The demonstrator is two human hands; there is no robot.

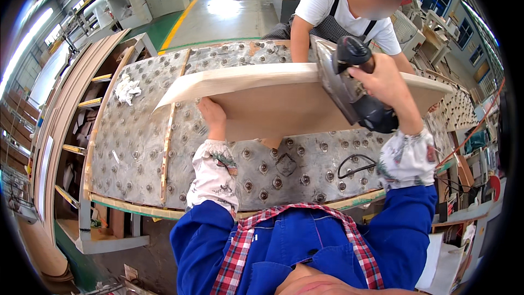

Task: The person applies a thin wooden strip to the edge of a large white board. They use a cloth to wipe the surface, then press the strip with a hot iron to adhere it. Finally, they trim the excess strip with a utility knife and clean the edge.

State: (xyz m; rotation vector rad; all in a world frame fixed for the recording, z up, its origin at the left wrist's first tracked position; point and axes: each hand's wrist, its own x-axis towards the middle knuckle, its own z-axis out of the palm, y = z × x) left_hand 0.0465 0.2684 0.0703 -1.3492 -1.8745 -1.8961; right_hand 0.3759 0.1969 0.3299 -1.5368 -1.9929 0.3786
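A long wooden board [273, 104] stands tilted on its edge across the table, its brown face toward me. Along its top edge runs a pale wood strip [240, 79], which tapers to a thin point past the left end. My left hand [212, 113] grips the board near that end; some of its fingers are hidden. Over the board's right half, my right hand [382, 79] is closed round the black handle of an electric iron [341, 84]. The iron is tipped sideways, its metal sole by the pale strip; exact contact cannot be made out.
The metal table [131, 153] is studded with roller balls. A crumpled white cloth [127, 88] and a black cable loop [355, 166] lie on it. Across the table, a co-worker in a white shirt [322, 3] reaches behind the board. Long panels [71, 87] are stacked at left.
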